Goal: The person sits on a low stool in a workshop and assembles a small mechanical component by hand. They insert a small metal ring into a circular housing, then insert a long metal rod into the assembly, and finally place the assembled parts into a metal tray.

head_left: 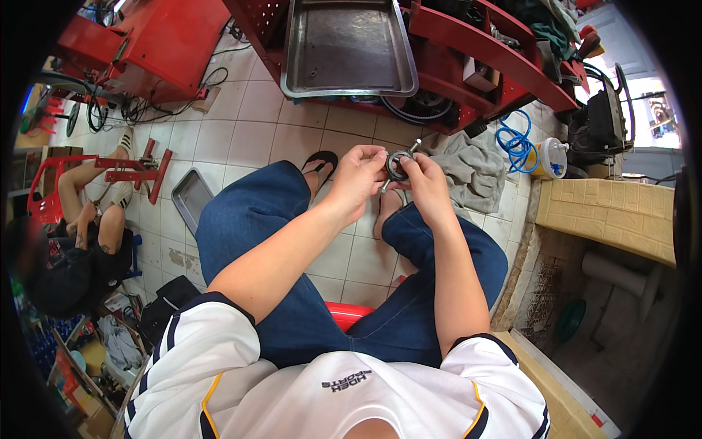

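Between my knees, above the tiled floor, both hands hold one small dark ring-shaped metal part point(397, 167). Bright bolt-like ends stick out from it at the upper right and the lower left. My left hand point(355, 181) pinches its left side with thumb and fingertips. On the other side, my right hand point(428, 189) is closed on the ring, the thumb lying over its edge. The fingers cover part of the ring, so its exact kind is unclear. Just right of my right hand, a crumpled grey cloth point(472, 172) lies on the floor.
A metal tray point(349, 94) rests on a red workbench point(439, 25) ahead. Another grey tray point(191, 197) lies left of my knee. At right are a coiled blue hose point(516, 143), a white tub point(553, 157) and a yellowish ledge point(607, 216). Another person point(80, 249) sits at far left.
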The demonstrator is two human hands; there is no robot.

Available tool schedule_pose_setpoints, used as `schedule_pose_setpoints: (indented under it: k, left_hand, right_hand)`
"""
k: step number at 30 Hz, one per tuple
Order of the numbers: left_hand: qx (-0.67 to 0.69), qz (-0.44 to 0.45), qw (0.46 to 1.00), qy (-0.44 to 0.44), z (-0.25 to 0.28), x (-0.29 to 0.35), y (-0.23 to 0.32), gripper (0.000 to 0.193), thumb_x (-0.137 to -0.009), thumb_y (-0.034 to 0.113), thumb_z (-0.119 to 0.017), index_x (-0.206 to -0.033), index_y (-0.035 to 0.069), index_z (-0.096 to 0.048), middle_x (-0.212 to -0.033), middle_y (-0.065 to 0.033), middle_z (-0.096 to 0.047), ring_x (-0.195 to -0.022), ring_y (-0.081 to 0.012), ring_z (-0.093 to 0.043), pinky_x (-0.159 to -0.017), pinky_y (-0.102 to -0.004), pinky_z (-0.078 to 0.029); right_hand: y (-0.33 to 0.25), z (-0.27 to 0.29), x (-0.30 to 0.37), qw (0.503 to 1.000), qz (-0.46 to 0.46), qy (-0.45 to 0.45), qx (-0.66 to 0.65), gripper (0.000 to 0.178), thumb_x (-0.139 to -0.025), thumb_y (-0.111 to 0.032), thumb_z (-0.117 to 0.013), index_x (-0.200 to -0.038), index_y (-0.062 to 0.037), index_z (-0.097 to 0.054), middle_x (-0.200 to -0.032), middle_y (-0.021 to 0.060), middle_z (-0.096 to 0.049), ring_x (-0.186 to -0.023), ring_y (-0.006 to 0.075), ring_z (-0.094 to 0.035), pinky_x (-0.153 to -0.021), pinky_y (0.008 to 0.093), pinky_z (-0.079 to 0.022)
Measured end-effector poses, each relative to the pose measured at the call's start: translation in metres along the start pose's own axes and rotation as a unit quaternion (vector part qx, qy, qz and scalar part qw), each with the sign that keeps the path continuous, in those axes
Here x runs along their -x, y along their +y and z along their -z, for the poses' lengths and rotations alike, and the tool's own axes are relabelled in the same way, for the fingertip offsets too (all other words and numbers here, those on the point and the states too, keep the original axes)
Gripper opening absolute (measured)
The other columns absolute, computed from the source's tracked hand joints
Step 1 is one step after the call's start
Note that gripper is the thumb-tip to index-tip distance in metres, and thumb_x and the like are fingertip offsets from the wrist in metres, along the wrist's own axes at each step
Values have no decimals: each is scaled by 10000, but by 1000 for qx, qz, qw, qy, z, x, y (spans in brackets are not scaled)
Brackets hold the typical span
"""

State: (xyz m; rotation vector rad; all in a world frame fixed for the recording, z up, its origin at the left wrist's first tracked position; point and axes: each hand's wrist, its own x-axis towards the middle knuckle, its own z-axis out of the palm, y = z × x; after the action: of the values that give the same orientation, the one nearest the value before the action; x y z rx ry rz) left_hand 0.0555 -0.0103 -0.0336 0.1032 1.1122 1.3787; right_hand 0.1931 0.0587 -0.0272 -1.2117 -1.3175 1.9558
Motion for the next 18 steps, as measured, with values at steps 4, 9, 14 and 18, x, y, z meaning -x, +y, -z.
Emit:
schedule_pose_setpoints:
  k: [4,9,14,18]
  left_hand:
    - [24,11,999,-19,1,2,7,287,-1040,218,-577,-1207,-2,-500,-1086,-130,-655,-971,-235,-694,-817,-352,-602]
    - [2,37,999,-9,2,-2,5,287,-1043,219,-552,-1231,8,-503,-1082,-137,-657,-961,-219,-687,-768,-321,-582]
    - [-27,-15,999,-15,-2,2,2,346,-1067,329,-524,-1203,11,-499,-1064,-118,-655,-969,-224,-692,-806,-356,-595]
    - [23,28,999,-20,4,-1,4,291,-1049,230,-565,-1231,21,-478,-1099,-123,-656,-993,-228,-690,-820,-356,-596]
  right_hand:
    - [-5,0,1,1000,2,5,-1,238,-1038,-163,-545,-1006,64,-605,-958,100,-673,-832,150,-665,-703,303,-607]
    - [-3,0,1,1000,-3,-4,2,230,-1039,-161,-542,-1007,59,-604,-958,98,-675,-833,149,-669,-708,302,-607]
    - [-3,1,1,1000,-1,3,4,235,-1044,-170,-542,-1001,52,-605,-961,93,-677,-844,146,-671,-708,300,-603]
    - [-5,0,2,1000,-1,1,14,233,-1047,-172,-540,-999,47,-605,-965,93,-679,-839,145,-673,-711,299,-603]
